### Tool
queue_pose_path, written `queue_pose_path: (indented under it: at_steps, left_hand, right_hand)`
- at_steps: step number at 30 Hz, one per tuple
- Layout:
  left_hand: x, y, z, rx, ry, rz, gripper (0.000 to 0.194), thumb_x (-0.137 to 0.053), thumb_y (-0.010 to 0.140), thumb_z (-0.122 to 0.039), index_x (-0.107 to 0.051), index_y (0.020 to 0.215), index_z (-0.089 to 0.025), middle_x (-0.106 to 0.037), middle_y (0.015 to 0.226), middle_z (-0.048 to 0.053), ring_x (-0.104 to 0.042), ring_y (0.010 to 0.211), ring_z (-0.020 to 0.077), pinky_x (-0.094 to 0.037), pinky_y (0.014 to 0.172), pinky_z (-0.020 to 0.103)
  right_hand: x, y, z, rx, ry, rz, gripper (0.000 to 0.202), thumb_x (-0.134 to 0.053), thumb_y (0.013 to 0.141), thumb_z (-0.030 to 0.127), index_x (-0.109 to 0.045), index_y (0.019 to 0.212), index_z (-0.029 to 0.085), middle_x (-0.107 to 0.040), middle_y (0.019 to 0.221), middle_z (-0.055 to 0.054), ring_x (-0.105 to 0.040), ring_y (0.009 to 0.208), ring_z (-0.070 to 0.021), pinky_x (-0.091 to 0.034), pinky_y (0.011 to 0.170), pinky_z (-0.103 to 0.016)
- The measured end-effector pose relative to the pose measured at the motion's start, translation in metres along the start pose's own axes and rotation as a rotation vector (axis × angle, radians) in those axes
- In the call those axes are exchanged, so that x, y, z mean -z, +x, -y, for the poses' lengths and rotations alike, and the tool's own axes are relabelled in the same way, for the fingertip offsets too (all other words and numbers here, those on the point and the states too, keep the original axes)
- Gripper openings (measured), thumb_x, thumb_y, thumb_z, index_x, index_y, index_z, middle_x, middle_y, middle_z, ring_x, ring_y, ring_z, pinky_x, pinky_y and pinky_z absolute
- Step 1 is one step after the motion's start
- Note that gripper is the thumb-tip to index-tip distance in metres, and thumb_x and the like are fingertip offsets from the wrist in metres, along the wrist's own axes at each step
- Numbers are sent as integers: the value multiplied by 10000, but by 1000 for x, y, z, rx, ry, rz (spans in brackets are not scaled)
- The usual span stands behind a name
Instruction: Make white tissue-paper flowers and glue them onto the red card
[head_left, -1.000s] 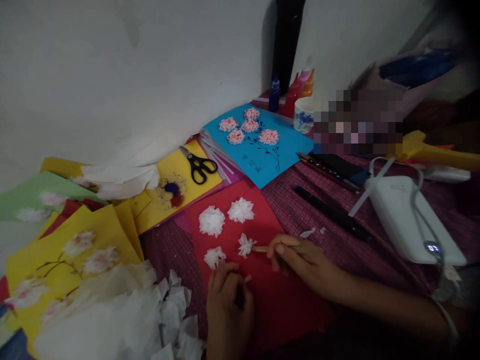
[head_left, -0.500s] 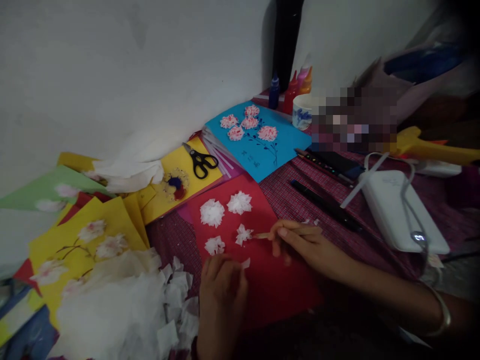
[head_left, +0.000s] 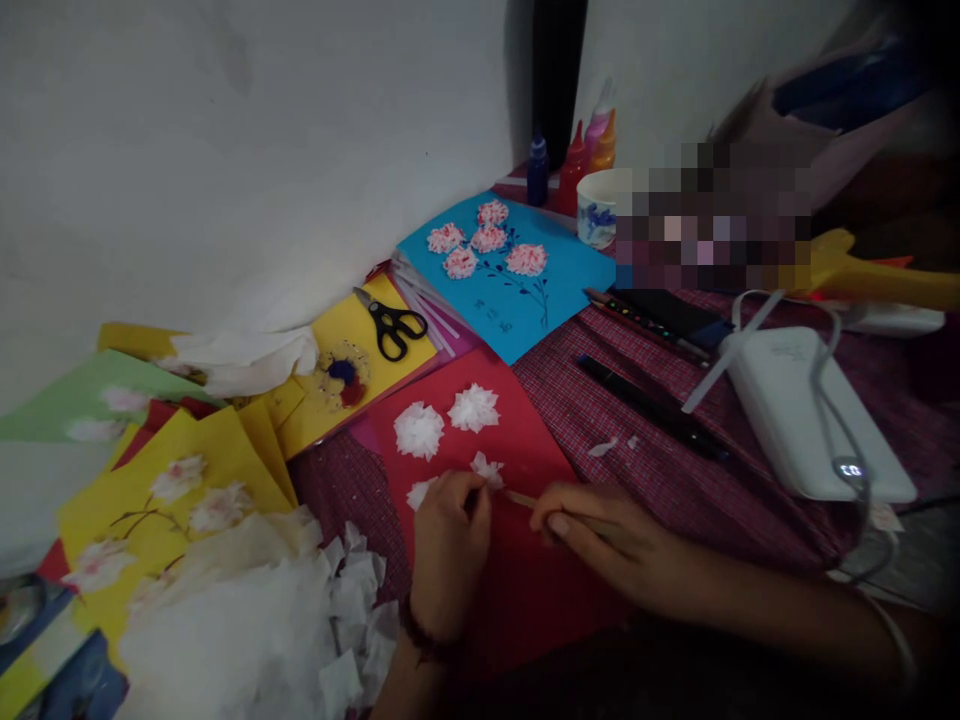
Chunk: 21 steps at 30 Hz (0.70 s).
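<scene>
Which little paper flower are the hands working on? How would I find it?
Find the red paper sheet in the middle. Two fluffy white tissue flowers sit at its far end; nearer, by the left hand, lies a smaller white tissue flower. It alone is next to the thin wooden stick in the right hand.

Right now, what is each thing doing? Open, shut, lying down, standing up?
scissors: shut, lying flat on yellow paper.
paint bottles: upright, capped.
cup: upright.
power bank: display lit, cable attached.
red sheet: flat, white paper flowers on it.
right hand: gripping a thin stick.
left hand: fingers pinched at the stick's tip.
</scene>
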<state>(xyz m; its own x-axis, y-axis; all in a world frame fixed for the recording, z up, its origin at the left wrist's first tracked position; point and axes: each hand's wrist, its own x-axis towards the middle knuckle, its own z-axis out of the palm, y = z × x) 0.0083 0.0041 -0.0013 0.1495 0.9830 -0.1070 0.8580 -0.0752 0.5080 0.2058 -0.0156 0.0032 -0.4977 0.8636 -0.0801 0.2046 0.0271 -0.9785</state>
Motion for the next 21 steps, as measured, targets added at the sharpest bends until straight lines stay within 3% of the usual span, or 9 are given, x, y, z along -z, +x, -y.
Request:
queue_pose_path:
  at_steps: [5,9,12,15,18,21]
  left_hand:
    - [0,-7,-4,-11,3,-39,74,-540,833,-120,-581,826,-182,-625,779,28,-592,726,189,-463,669,310]
    - [-5,-37,2,-77,185,-115,54,-499,865,-171,-551,861,-180,-617,797,61,-604,753,222,-510,694,367]
    - [-13,-72,17,-255,367,-49,203,-462,840,-125,-573,1003,-173,-650,1051,136,-624,959,275,-535,780,422]
    - [-23,-99,28,-397,535,63,416,-462,787,-73,-545,1186,-156,-554,1301,167,-530,1186,316,-548,822,416]
    - [-29,-104,22,-366,569,79,471,-464,752,-28,-556,1205,-121,-553,1308,179,-501,1224,327,-550,846,420]
    - [-22,-93,10,-289,424,55,359,-477,773,-30,-625,1088,-121,-611,1225,182,-536,1189,319,-524,897,452]
  right_hand:
    - [-6,3,-4,77,-109,48,209,-364,967,197,-568,925,190,-587,823,-17,-553,755,-138,-414,701,-254]
    - [-11,5,-8,85,-244,91,246,-333,977,202,-574,930,182,-599,824,-37,-555,739,-158,-417,677,-274]
    - [-18,5,-14,109,-393,130,233,-353,961,189,-572,882,178,-602,800,-42,-548,713,-171,-402,647,-285]
    - [-27,4,-19,137,-525,108,191,-408,915,141,-571,822,180,-595,764,-39,-524,670,-172,-377,611,-288]
    - [-32,5,-22,143,-548,87,202,-416,903,125,-581,799,179,-598,750,-45,-523,674,-184,-386,624,-304]
    - [-28,6,-20,164,-521,97,213,-393,928,155,-597,869,173,-618,802,-58,-559,732,-191,-427,666,-309]
